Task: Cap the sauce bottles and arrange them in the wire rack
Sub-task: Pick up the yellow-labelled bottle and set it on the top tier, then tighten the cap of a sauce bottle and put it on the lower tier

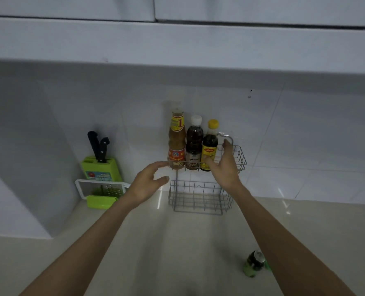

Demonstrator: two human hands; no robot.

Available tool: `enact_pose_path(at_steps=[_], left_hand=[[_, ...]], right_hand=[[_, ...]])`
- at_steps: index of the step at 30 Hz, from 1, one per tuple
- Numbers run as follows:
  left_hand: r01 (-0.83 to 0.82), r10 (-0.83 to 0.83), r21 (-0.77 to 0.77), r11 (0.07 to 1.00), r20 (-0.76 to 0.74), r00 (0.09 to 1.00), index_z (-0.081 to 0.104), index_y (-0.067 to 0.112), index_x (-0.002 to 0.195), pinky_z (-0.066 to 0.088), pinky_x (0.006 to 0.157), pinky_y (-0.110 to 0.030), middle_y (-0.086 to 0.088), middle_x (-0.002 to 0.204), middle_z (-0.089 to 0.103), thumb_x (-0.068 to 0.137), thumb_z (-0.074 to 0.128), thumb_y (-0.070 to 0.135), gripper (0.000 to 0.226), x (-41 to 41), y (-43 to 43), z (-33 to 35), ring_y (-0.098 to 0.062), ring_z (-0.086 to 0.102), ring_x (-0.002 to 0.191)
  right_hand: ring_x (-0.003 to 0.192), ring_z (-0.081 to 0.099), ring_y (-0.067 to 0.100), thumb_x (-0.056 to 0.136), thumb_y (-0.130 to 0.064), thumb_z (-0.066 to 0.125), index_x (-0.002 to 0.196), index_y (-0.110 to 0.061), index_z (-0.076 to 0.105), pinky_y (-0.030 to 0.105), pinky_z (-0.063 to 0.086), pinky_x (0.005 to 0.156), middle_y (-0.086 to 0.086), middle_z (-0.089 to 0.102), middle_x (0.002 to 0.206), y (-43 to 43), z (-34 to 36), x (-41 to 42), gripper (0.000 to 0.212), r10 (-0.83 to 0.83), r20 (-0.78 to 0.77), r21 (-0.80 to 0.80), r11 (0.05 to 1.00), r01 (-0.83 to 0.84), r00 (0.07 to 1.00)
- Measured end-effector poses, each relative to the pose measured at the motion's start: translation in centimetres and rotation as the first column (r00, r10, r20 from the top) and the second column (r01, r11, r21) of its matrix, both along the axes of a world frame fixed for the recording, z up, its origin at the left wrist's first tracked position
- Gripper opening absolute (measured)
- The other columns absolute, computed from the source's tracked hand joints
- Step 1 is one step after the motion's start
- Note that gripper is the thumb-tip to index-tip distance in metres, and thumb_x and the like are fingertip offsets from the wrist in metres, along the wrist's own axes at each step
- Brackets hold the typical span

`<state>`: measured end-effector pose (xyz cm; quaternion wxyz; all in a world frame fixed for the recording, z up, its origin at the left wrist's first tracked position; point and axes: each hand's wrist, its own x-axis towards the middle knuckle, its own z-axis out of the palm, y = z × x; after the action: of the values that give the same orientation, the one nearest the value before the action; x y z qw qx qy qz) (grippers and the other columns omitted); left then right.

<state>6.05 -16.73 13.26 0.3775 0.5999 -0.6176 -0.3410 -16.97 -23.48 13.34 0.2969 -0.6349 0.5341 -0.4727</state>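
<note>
A two-tier wire rack [240,155] hangs on the tiled wall. Its upper basket holds three upright bottles in a row: a tall orange-brown sauce bottle [176,138] with a clear cap at the left, a dark bottle [194,144] with a white cap in the middle, and a black sauce bottle [209,146] with a yellow cap at the right. The lower basket [198,198] holds nothing. My left hand [148,182] hovers open just left of the upper basket, fingertips near the tall bottle. Open too, my right hand [225,165] is in front of the basket's right part, beside the yellow-capped bottle.
A green knife block [100,167] with two black-handled knives stands at the back left, a white and green grater [101,191] in front of it. A small green bottle [254,263] stands on the beige counter near my right forearm. White cabinets hang overhead.
</note>
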Motion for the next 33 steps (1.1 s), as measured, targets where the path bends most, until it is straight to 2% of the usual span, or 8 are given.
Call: enact_pose_path(at_steps=[3, 5, 7, 11, 16, 20, 27, 33], left_hand=[[-0.008, 0.017, 0.053, 0.999, -0.169, 0.986, 0.063, 0.014, 0.122, 0.045, 0.098, -0.021, -0.005, 0.13, 0.062, 0.092, 0.061, -0.001, 0.034, 3.2, 6.1, -1.4, -0.02, 0.055, 0.123], [-0.076, 0.093, 0.081, 0.994, -0.239, 0.966, 0.065, 0.006, 0.119, 0.049, 0.087, -0.013, -0.009, 0.121, 0.066, 0.091, 0.059, -0.005, 0.03, 4.9, 11.1, -4.2, -0.021, 0.061, 0.112], [-0.255, 0.316, 0.253, 0.933, -0.238, 0.918, 0.064, 0.002, 0.12, 0.048, 0.087, -0.015, -0.01, 0.12, 0.066, 0.091, 0.055, -0.011, 0.033, 8.3, 23.7, -8.9, -0.025, 0.061, 0.114], [-0.142, 0.201, 0.329, 0.934, -0.152, 0.968, 0.057, 0.004, 0.128, 0.043, 0.099, -0.017, -0.009, 0.131, 0.058, 0.075, 0.035, -0.033, 0.068, 8.2, 27.8, -14.1, -0.023, 0.053, 0.128], [0.144, -0.064, 0.436, 0.888, -0.193, 0.979, 0.048, 0.039, 0.129, 0.046, 0.088, -0.013, 0.017, 0.126, 0.057, 0.07, 0.063, 0.003, 0.071, 6.2, 28.5, -15.7, 0.003, 0.053, 0.115], [-0.112, 0.186, 0.339, 0.934, -0.195, 0.963, 0.063, 0.027, 0.096, 0.056, 0.079, -0.032, 0.006, 0.09, 0.07, 0.072, 0.076, 0.025, 0.027, 2.8, 28.3, -17.4, -0.01, 0.067, 0.087], [-0.351, 0.42, 0.295, 0.889, -0.22, 0.88, 0.066, 0.014, 0.081, 0.054, 0.074, -0.038, -0.001, 0.077, 0.071, 0.07, 0.08, 0.009, 0.018, 0.7, 25.2, -16.3, -0.019, 0.067, 0.075], [0.079, -0.008, 0.23, 0.97, -0.294, 0.956, 0.062, 0.005, 0.055, 0.047, 0.064, -0.033, -0.012, 0.064, 0.063, 0.046, 0.065, 0.002, 0.011, 2.5, 20.0, -8.6, -0.023, 0.058, 0.063]], right_hand=[[0.123, 0.049, 0.015, 0.089, -0.019, 0.063, 0.14, -0.013, 0.036, 0.03, 0.04, 0.103, 0.003, 0.051, 0.135, 5.1, -1.6, 1.6, 0.058, -0.019, 0.06, -0.176, 0.984, 0.03, 0.998], [0.11, 0.057, 0.004, 0.091, -0.019, 0.061, 0.126, -0.023, 0.048, 0.029, 0.047, 0.097, -0.008, 0.061, 0.12, 9.2, -3.3, 2.6, 0.037, 0.133, -0.028, -0.123, 0.983, -0.135, 0.991], [0.105, 0.059, -0.004, 0.092, -0.021, 0.061, 0.114, -0.027, 0.059, 0.027, 0.049, 0.095, -0.015, 0.066, 0.111, 17.5, -7.0, 7.5, 0.023, 0.548, -0.201, 0.118, 0.836, -0.536, 0.812], [0.104, 0.058, -0.003, 0.092, -0.034, 0.062, 0.11, -0.028, 0.066, 0.016, 0.046, 0.089, -0.016, 0.067, 0.111, 20.2, -7.6, 8.8, 0.02, 0.772, -0.392, 0.255, 0.613, -0.748, 0.499], [0.094, 0.058, -0.002, 0.074, -0.064, 0.067, 0.109, -0.035, 0.06, 0.014, 0.048, 0.078, -0.018, 0.062, 0.102, 21.5, -6.7, 10.9, 0.045, 0.831, -0.453, 0.343, 0.497, -0.797, 0.323], [0.081, 0.054, 0.004, 0.067, -0.067, 0.069, 0.1, -0.034, 0.055, 0.027, 0.05, 0.07, -0.013, 0.058, 0.095, 22.8, -7.0, 12.0, 0.048, 0.775, -0.597, 0.321, 0.468, -0.823, 0.208], [0.096, 0.055, 0.016, 0.087, -0.036, 0.067, 0.121, -0.02, 0.058, 0.036, 0.048, 0.086, 0.001, 0.059, 0.108, 21.6, -4.7, 11.5, 0.038, 0.746, -0.639, 0.31, 0.473, -0.825, 0.188], [0.12, 0.051, 0.014, 0.096, -0.021, 0.055, 0.137, -0.031, 0.049, 0.031, 0.043, 0.098, -0.005, 0.056, 0.135, 17.4, 2.2, 9.8, 0.042, 0.736, -0.644, 0.333, 0.512, -0.792, 0.206]])
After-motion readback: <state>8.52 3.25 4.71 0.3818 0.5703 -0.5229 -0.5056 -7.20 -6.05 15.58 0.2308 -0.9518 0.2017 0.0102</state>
